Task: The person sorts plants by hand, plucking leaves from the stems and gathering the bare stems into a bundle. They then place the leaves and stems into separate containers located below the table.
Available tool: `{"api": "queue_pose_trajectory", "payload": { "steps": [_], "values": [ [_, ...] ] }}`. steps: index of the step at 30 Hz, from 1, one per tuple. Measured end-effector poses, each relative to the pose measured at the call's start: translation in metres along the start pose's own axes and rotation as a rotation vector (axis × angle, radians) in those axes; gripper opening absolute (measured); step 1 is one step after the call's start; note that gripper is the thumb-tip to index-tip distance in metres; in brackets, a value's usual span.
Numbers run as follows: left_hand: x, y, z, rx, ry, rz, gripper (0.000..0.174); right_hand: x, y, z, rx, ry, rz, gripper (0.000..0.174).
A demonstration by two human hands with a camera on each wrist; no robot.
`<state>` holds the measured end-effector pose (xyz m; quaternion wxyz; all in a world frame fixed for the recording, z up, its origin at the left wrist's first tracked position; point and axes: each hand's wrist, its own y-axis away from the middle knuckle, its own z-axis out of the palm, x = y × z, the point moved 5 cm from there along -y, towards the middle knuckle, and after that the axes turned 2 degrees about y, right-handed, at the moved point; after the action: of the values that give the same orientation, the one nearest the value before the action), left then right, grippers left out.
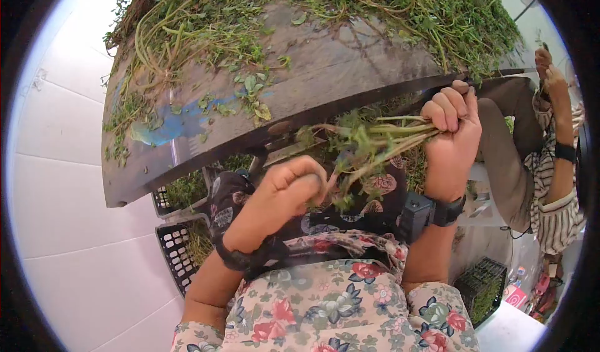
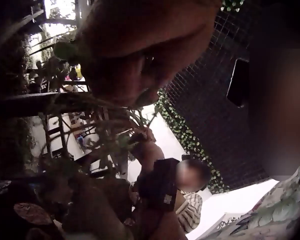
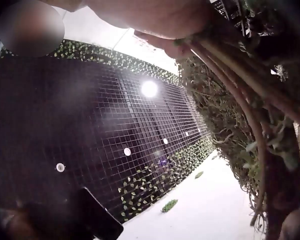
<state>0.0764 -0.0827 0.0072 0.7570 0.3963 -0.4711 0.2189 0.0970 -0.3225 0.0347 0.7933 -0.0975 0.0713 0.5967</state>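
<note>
Several green-leaved stems [image 1: 403,141] are gripped at their bare ends by my right hand [image 1: 453,124], just past the table's near edge. The leafy ends point left, toward my left hand [image 1: 289,188]. That hand's fingers are curled, pinching at the leafy part of the bunch; motion blur softens the contact. In the left wrist view, my left hand [image 2: 145,55] looks dark above tangled stems [image 2: 102,112]. The right wrist view has my right hand [image 3: 155,17] at the top, with long stems [image 3: 240,97] running down from its fingers.
Loose greens [image 1: 400,8] are heaped on the dark table [image 1: 300,71]. Black crates [image 1: 181,252] with greens stand below left, another crate [image 1: 481,289] below right. At the right sits a person in a striped top [image 1: 553,221]. A white wall [image 1: 75,196] stands left.
</note>
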Motion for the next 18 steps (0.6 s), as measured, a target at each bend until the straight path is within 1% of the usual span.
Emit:
{"api": "queue_pose_trajectory", "payload": {
  "steps": [1,4,7,10,11,14,15,18],
  "values": [
    [-0.002,-0.002,-0.003,0.015,0.097,0.018,0.011,0.005,0.004,0.006,0.031,0.029,-0.002,0.021],
    [0.004,-0.002,-0.002,0.035,0.091,0.165,0.012,0.019,0.009,0.007,0.038,0.055,0.055,0.021],
    [0.011,0.0,-0.002,0.089,0.101,0.199,0.013,0.028,0.01,0.009,0.003,0.068,0.113,0.023],
    [0.024,-0.001,0.007,0.18,-0.264,0.401,0.012,0.039,0.012,0.014,-0.048,0.077,0.161,0.024],
    [0.027,-0.003,0.009,0.196,-0.495,0.664,0.012,0.043,0.013,0.016,-0.064,0.074,0.178,0.024],
    [0.027,-0.003,0.02,0.179,-0.775,0.714,0.018,0.05,0.013,0.017,-0.062,0.122,0.178,0.024],
    [0.025,-0.003,0.021,0.184,-0.795,0.724,0.021,0.051,0.013,0.017,-0.049,0.131,0.171,0.024],
    [0.023,-0.004,0.024,0.21,-0.875,0.672,0.021,0.053,0.013,0.017,-0.014,0.157,0.154,0.023]
  ]
}}
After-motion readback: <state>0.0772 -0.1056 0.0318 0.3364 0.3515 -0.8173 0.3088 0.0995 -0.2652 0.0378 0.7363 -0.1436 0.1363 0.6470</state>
